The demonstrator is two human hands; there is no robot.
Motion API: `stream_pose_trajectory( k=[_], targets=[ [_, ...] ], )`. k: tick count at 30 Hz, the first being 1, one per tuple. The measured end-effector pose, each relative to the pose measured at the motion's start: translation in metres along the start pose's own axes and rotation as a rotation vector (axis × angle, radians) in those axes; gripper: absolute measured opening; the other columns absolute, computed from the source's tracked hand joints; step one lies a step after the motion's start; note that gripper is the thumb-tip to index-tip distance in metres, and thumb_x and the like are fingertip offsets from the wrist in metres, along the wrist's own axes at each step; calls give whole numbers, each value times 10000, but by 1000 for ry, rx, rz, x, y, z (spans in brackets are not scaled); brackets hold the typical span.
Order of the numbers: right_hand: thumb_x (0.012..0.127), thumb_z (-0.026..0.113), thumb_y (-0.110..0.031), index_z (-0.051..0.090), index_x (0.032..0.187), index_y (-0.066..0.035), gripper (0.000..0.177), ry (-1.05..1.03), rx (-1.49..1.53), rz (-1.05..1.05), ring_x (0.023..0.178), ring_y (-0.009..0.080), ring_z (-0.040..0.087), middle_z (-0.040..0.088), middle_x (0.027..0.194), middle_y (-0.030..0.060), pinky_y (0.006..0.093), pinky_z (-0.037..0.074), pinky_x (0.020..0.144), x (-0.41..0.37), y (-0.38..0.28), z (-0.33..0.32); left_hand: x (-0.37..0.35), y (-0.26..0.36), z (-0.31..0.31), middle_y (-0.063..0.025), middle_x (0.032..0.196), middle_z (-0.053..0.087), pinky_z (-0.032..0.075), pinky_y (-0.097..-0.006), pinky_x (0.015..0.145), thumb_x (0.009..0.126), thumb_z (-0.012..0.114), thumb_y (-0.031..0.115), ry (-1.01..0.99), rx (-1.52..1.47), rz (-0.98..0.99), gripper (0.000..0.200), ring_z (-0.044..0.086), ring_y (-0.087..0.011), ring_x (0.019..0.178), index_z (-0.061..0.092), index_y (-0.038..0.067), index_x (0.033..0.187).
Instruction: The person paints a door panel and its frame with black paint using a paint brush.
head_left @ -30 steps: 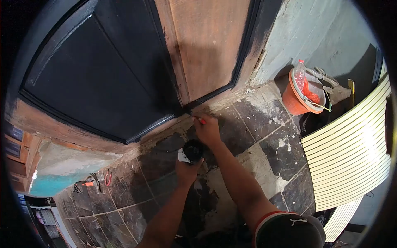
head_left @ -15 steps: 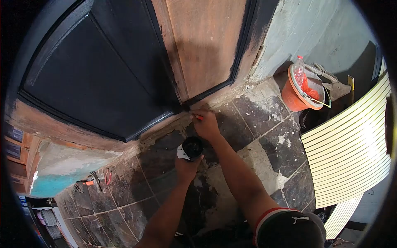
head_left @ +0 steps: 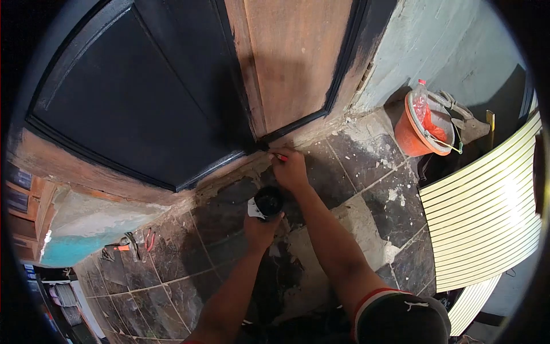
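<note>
My left hand (head_left: 262,230) is closed around a small can of black paint (head_left: 269,200), white on its outer side, with a dark opening facing up. Just beyond it, my right hand (head_left: 290,169) grips a paintbrush (head_left: 281,156) with a red handle. The dark brush tip touches the lower frame of the wooden door (head_left: 292,69), where the black-painted panel (head_left: 143,109) meets the bare brown one. Black paint covers the moulding along the bottom there. Most of the brush is hidden by my fingers.
An orange bucket (head_left: 411,135) holding a plastic bottle (head_left: 421,94) stands right of the door by the grey wall. Ribbed cream panels (head_left: 487,212) lean at the right. Pliers (head_left: 150,239) and other tools lie on the dark tiled floor (head_left: 172,252) at left.
My right hand and the brush have shifted slightly right in view, along with the whole scene. Both hands keep their hold.
</note>
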State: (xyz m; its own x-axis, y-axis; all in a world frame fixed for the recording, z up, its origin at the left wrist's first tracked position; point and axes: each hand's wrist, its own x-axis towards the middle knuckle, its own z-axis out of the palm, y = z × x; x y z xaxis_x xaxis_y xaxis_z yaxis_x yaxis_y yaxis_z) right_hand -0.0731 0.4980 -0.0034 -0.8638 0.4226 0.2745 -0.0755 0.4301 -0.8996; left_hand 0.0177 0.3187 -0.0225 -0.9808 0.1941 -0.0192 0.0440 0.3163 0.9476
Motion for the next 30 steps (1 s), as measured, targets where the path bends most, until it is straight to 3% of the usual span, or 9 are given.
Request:
stream_pose_trajectory(
  k=[5, 8, 11, 14, 17, 20, 26, 29, 30],
  targets=[
    [931, 768, -90, 817, 1111, -27, 196, -22, -57, 34, 957, 417, 767, 786, 1068, 233, 436, 604, 857, 3, 3, -1, -1, -5, -1, -137, 1278, 726, 559, -443, 1025, 809, 964, 199, -35, -86, -20, 650, 716, -299, 1188, 615, 40, 1334],
    [945, 776, -127, 812, 1116, -6, 213, -10, 3, 35, 1017, 359, 769, 787, 1051, 222, 400, 580, 939, 1, 1, -5, 0, -2, 2, -142, 1295, 724, 559, -443, 1027, 814, 964, 211, -19, -65, -7, 662, 715, -299, 1199, 613, 36, 1346],
    [947, 771, -128, 810, 1113, -2, 212, -54, -24, 118, 1018, 353, 770, 787, 1067, 225, 404, 582, 935, -2, 5, -1, -3, 2, -1, -146, 1317, 721, 560, -443, 1030, 817, 964, 218, -46, -73, -44, 678, 713, -299, 1214, 609, 33, 1363],
    [946, 770, -119, 810, 1102, 0, 200, -4, -11, 44, 1023, 351, 770, 788, 1058, 221, 407, 583, 932, -4, 6, -3, -1, 1, 0, -146, 1327, 720, 561, -443, 1030, 822, 961, 215, -34, -2, -63, 683, 710, -298, 1222, 603, 30, 1373],
    [945, 767, -108, 809, 1089, -3, 183, 29, 41, 108, 993, 359, 772, 788, 1021, 212, 402, 584, 911, -1, -5, -8, -5, -13, -1, -145, 1327, 718, 562, -443, 1034, 824, 959, 204, -43, 4, -79, 686, 706, -297, 1229, 596, 27, 1378],
    [943, 759, -102, 817, 1091, -10, 183, 84, -38, -50, 913, 409, 772, 785, 991, 232, 426, 598, 833, 2, -4, -2, 0, -11, 3, -146, 1326, 716, 561, -443, 1039, 824, 959, 194, -32, -75, -39, 687, 701, -295, 1233, 591, 26, 1379],
    [972, 778, -133, 820, 1107, -2, 193, 152, 180, 222, 803, 254, 756, 807, 938, 164, 378, 580, 788, 5, 22, 4, 0, -10, 2, -142, 1320, 714, 556, -449, 1048, 836, 955, 192, -37, 2, -32, 663, 700, -296, 1225, 595, 33, 1369],
    [991, 770, -141, 826, 1109, -10, 185, 168, 434, 352, 807, 185, 724, 806, 921, 137, 368, 573, 784, 4, 10, -6, -4, 0, -1, -139, 1310, 718, 555, -455, 1046, 839, 954, 192, -50, -9, -61, 645, 703, -296, 1217, 602, 40, 1357],
    [992, 768, -141, 825, 1110, -8, 187, 109, 357, 311, 812, 202, 735, 808, 927, 148, 371, 576, 787, 2, 8, -6, -2, 1, -1, -138, 1306, 719, 555, -457, 1045, 838, 955, 192, -59, -28, -77, 640, 705, -296, 1214, 604, 42, 1353]
  ],
)
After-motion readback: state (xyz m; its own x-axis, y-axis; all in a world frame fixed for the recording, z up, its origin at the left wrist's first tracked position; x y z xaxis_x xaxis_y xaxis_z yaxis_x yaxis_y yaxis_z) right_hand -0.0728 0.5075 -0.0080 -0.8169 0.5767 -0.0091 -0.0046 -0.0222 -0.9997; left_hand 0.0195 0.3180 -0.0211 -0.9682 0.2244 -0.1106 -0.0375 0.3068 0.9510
